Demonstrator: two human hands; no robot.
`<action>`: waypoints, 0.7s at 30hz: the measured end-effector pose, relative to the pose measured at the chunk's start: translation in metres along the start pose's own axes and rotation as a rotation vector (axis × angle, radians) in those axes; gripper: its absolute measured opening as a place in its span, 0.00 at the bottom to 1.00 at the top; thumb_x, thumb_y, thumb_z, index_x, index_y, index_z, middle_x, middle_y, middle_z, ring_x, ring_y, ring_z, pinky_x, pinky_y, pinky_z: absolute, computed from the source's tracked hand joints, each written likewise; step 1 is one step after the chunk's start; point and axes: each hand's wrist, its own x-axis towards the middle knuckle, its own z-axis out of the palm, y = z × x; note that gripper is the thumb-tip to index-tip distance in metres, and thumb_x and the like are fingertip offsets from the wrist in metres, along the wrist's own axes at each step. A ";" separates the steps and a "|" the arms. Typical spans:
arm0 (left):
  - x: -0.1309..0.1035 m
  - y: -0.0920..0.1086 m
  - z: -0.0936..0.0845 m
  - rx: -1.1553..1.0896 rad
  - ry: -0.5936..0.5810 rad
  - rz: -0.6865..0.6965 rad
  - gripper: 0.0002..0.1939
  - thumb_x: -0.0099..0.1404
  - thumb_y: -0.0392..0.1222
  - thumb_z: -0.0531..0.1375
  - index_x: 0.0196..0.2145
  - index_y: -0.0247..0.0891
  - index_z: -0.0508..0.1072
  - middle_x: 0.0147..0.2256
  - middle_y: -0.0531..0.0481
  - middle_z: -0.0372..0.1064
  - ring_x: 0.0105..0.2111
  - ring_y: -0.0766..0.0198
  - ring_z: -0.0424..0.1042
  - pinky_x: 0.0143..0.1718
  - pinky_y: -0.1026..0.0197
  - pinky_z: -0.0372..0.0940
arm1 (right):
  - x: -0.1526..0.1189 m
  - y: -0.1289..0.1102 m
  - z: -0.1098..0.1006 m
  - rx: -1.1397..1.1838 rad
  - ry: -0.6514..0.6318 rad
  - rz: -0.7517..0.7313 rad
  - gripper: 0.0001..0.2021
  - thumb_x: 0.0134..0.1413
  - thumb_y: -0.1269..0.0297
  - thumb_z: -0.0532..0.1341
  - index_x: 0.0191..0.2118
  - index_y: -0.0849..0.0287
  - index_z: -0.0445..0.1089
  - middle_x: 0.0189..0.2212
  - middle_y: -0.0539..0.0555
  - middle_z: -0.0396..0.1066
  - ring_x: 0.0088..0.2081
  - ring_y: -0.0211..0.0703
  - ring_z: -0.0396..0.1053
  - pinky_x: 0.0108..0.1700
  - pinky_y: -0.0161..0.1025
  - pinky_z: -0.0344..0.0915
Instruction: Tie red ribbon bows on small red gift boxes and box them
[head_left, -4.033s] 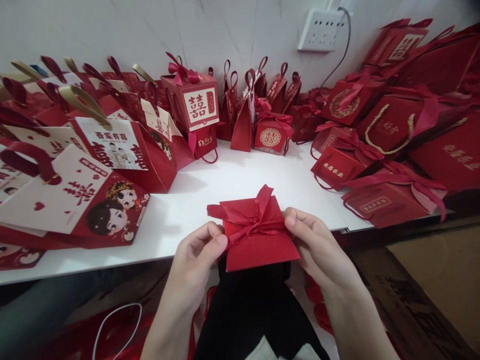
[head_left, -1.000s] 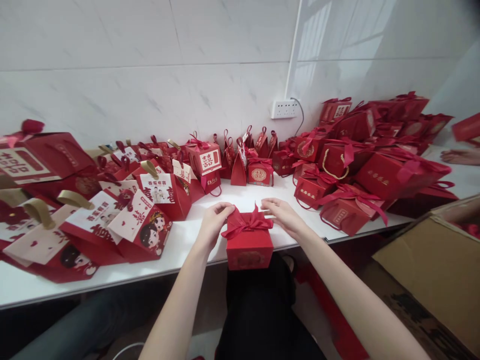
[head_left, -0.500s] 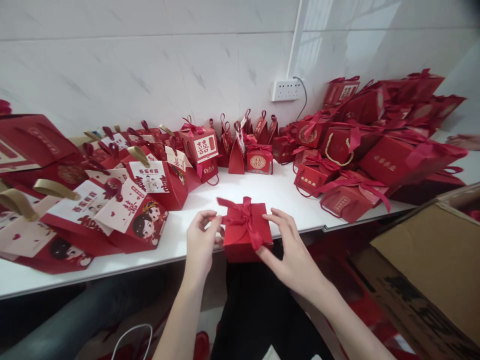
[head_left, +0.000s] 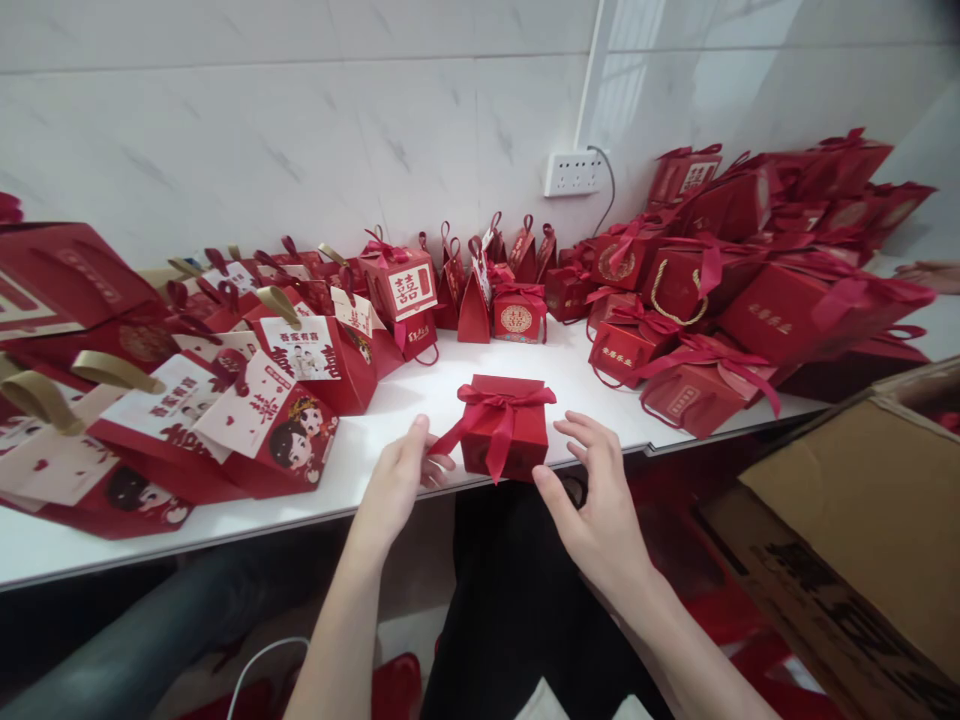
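Observation:
A small red gift box (head_left: 510, 436) with a ribbon bow (head_left: 504, 402) tied over its top sits at the white table's front edge, directly before me. To its left, my left hand (head_left: 396, 480) is open, thumb apart from the fingers. Its fingertips are close to the bow's left tail; whether they touch it I cannot tell. On the other side, my right hand (head_left: 596, 490) is open too, thumb and fingers spread just off the box's right side. Neither hand grips the box.
Red gift boxes with handles (head_left: 262, 420) crowd the left of the table (head_left: 420, 392). More ribboned boxes (head_left: 780, 310) are piled at the right. A power strip (head_left: 574, 175) is on the wall. An open cardboard box (head_left: 862, 500) stands at lower right; another person's hand (head_left: 930, 277) shows far right.
The gift box has moved forward onto the table's edge and its bow now faces me. Both hands have let go and moved slightly apart from it.

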 end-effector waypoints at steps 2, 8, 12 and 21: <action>0.002 0.003 0.004 -0.022 -0.130 -0.127 0.32 0.52 0.70 0.53 0.25 0.33 0.68 0.19 0.47 0.68 0.20 0.63 0.68 0.24 0.62 0.63 | 0.001 0.000 0.003 0.028 -0.049 0.013 0.21 0.57 0.57 0.57 0.55 0.52 0.56 0.56 0.60 0.53 0.59 0.52 0.54 0.56 0.56 0.61; -0.005 0.001 0.018 -0.231 -0.225 -0.062 0.22 0.48 0.57 0.65 0.22 0.35 0.67 0.18 0.53 0.67 0.17 0.68 0.68 0.24 0.66 0.64 | 0.013 0.009 0.009 0.060 -0.114 -0.007 0.16 0.59 0.60 0.55 0.53 0.53 0.59 0.54 0.58 0.56 0.57 0.49 0.57 0.58 0.53 0.61; -0.009 -0.005 0.023 -0.369 -0.165 -0.081 0.22 0.49 0.58 0.65 0.22 0.35 0.67 0.17 0.53 0.68 0.19 0.67 0.69 0.27 0.66 0.66 | 0.019 0.017 0.009 0.055 -0.124 -0.048 0.15 0.60 0.66 0.53 0.52 0.53 0.59 0.52 0.58 0.59 0.56 0.48 0.59 0.57 0.53 0.61; -0.016 -0.001 0.033 -0.547 -0.434 -0.363 0.18 0.50 0.55 0.64 0.23 0.37 0.67 0.13 0.57 0.63 0.12 0.69 0.63 0.20 0.65 0.62 | 0.023 0.023 0.005 0.064 -0.159 -0.093 0.15 0.60 0.68 0.52 0.53 0.53 0.59 0.51 0.58 0.59 0.56 0.48 0.60 0.56 0.51 0.63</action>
